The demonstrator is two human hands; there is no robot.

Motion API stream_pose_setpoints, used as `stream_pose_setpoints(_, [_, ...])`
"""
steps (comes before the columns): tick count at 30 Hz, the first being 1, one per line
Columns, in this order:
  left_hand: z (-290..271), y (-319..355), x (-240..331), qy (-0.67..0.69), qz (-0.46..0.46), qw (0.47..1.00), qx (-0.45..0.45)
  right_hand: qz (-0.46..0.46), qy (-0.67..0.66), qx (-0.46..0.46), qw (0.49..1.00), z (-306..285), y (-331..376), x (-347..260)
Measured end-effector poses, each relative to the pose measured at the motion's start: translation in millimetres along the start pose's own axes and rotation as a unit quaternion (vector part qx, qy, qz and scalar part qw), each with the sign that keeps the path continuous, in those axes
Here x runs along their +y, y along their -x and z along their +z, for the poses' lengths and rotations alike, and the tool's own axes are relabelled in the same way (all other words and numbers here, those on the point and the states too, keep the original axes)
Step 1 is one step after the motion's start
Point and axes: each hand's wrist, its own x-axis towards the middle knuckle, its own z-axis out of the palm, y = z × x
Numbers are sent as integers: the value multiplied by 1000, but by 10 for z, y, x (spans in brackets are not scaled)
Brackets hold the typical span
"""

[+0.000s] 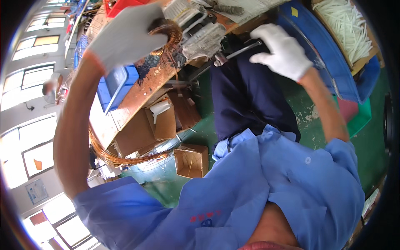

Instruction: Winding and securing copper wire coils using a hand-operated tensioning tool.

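Note:
My left hand (125,39), in a white glove, is closed on a ring-shaped copper wire coil (174,35) beside the grey metal vise (204,41) at the bench edge. The glove hides part of the coil, and it is slightly blurred. Copper-coloured leads hang from the coil. My right hand (283,54), also gloved in white, is held with thumb and fingers apart around the end of the vise's handle bar (241,51). It does not appear to grip the bar.
The worn wooden bench (156,79) carries a blue bin (118,85) and a red bin (121,6). At right, a blue tub (321,54) stands beside a box of white strips (346,31). Long copper wires (133,160) arc low at left, near cardboard boxes (166,121).

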Motion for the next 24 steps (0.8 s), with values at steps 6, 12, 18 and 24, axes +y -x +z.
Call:
stream_pose_setpoints(6, [127, 912, 9, 364, -174, 912, 70, -121, -84, 93, 985, -762, -360, -1066])
stream_pose_setpoints(12, [688, 1106, 205, 500, -194, 835, 121, 44, -329, -300, 894, -644, -409, -1714])
stream_pose_setpoints(18, [1191, 1135, 233, 584, -190, 780, 122, 271, -529, -554, 583, -551, -156, -1531])
stream_pose_setpoints(24, [1507, 1133, 241, 581, -191, 774, 162, 166, -399, -627, 648, -653, 221, -1396])
